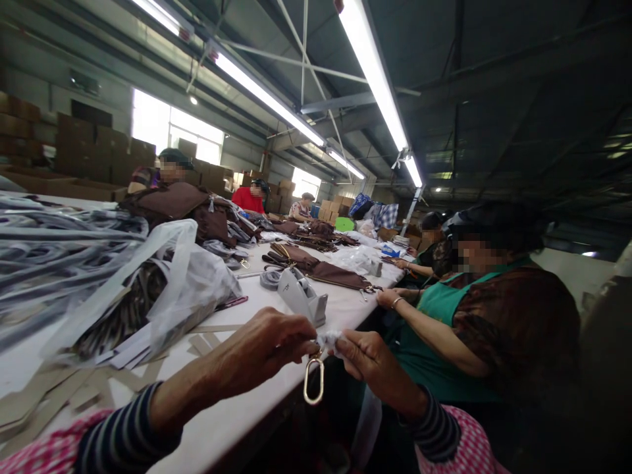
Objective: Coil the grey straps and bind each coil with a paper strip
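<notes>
In front of me, at the table's near edge, a gold oval ring clasp [314, 382] hangs below my fingers. My left hand [276, 339] pinches at its upper end, fingers closed. Crumpled clear plastic wrap [328, 340] bridges the gap between both hands. My right hand [368, 359] grips the other side of that wrap, thumb and fingers pressed together. Just beyond my left hand stands a grey tape dispenser [302, 296], not touched by either hand. What lies inside the wrap is hidden.
Grey card strips [93, 388] and an open plastic bag [197, 276] of dark pieces lie left. Bundled grey straps [64, 243] are piled behind. Brown bags [320, 266] cover the table further on. A co-worker in a green apron [439, 329] sits close on the right.
</notes>
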Motion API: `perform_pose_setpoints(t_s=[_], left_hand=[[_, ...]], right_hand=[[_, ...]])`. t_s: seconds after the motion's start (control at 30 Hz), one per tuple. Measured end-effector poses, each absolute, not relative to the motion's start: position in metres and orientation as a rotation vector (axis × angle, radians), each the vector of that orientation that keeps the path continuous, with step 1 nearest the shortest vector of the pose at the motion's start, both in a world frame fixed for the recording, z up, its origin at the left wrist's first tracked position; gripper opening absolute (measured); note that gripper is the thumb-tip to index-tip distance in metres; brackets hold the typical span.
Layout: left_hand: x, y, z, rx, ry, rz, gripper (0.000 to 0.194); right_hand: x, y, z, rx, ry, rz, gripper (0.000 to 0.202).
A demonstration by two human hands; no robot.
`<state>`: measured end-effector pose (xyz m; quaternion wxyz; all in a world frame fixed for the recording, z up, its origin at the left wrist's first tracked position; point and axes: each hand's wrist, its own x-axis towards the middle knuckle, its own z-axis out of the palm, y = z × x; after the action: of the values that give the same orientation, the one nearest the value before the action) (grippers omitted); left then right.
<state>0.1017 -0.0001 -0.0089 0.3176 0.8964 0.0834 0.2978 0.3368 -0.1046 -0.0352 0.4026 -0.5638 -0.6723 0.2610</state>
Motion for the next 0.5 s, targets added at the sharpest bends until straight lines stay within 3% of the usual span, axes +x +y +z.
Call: perform_pose_setpoints(t_s=[0.33, 0.5], left_hand=[[0.109, 0.0, -0.019, 2.372, 0.132, 0.782, 0.028], [0.113, 0.003, -0.031, 2.504, 0.326, 0.885, 0.023]], right_hand=[[0.34, -0.103, -0.036, -1.413, -1.69, 0.797, 0.055], [0.342, -0.104, -0.039, -1.404, -1.656, 0.781, 0.056]])
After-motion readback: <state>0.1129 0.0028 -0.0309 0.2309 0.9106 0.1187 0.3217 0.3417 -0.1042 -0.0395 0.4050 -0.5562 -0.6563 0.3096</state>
